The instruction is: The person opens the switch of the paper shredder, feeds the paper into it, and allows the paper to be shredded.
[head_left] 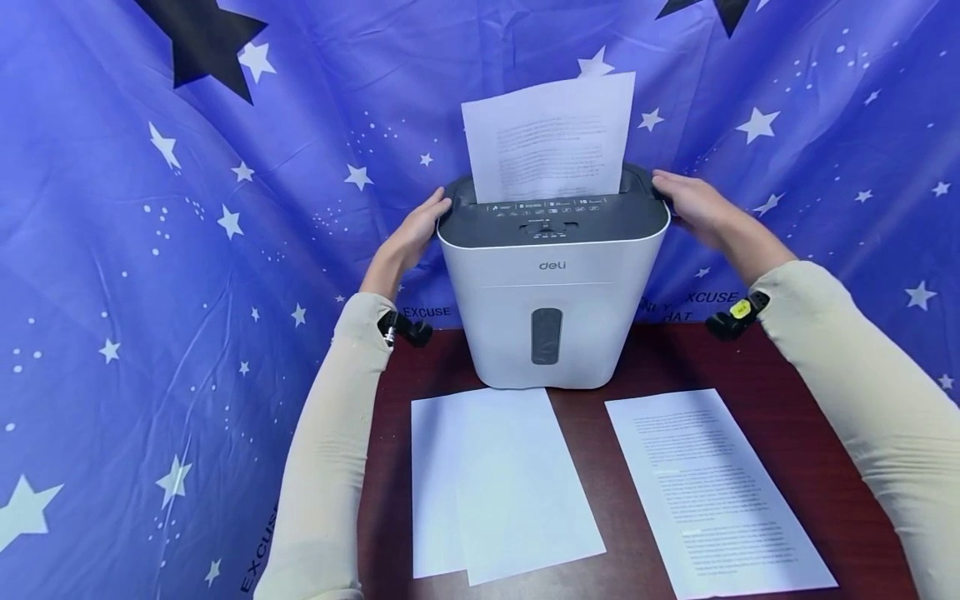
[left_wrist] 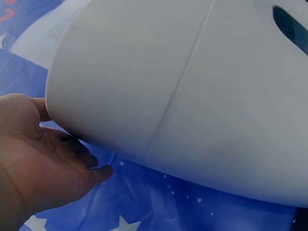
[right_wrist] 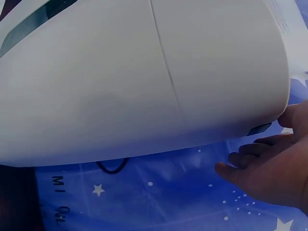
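Far middle of the dark red-brown table point(head_left: 588, 433): a white plastic shredder point(head_left: 551, 287) with a dark grey top point(head_left: 491, 225), standing upright. One white printed sheet of paper point(head_left: 551, 137) stands in that top, lower edge out of sight, most of its length above. Feeding looks begun, with most left to do; whether the sheet is being drawn in, cannot tell.

Left hand point(head_left: 416, 232) and right hand point(head_left: 696, 204) hold the shredder's two upper sides, thumbs at the rim, fingers bent below; firmness cannot be told.

Probably left over: two overlapping white blank-faced sheets point(head_left: 525, 492), near left, and a white text-covered page point(head_left: 716, 496), near right, all flat, untouched by either hand. Dark oval-ended window point(head_left: 546, 337) in the front: shreds inside, cannot tell.
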A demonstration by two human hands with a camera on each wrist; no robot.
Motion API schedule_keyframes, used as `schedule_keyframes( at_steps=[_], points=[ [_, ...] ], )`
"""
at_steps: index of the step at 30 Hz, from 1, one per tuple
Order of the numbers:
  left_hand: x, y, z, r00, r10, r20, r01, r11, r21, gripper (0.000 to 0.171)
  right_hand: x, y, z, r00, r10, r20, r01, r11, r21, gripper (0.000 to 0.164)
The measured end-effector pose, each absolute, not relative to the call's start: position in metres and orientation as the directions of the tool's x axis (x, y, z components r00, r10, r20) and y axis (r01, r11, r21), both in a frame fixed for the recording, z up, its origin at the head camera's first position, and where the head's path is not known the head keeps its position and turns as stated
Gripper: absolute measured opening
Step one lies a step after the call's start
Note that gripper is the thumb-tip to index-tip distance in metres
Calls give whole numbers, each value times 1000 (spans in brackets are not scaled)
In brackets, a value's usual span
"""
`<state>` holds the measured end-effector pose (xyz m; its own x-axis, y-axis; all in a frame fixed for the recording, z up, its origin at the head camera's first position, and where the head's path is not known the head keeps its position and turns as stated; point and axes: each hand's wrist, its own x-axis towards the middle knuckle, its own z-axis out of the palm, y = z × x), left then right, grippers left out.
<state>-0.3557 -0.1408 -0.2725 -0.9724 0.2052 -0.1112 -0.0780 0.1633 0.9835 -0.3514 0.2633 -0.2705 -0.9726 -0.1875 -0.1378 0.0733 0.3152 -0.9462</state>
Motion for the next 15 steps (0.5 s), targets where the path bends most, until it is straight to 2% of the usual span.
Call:
schedule_keyframes(
  at_steps=[9, 15],
  points=[
    [-356, -142, -284, -969, 218, -113, -91, 110, 990, 61, -352, 265, -280, -965, -227, -134, 60, 307, -950, 68],
    [-357, -142, -288, -969, 232, -80, -66, 66, 996, 60, -349, 264, -285, -969, -208, -137, 66, 318, -946, 72]
  ],
)
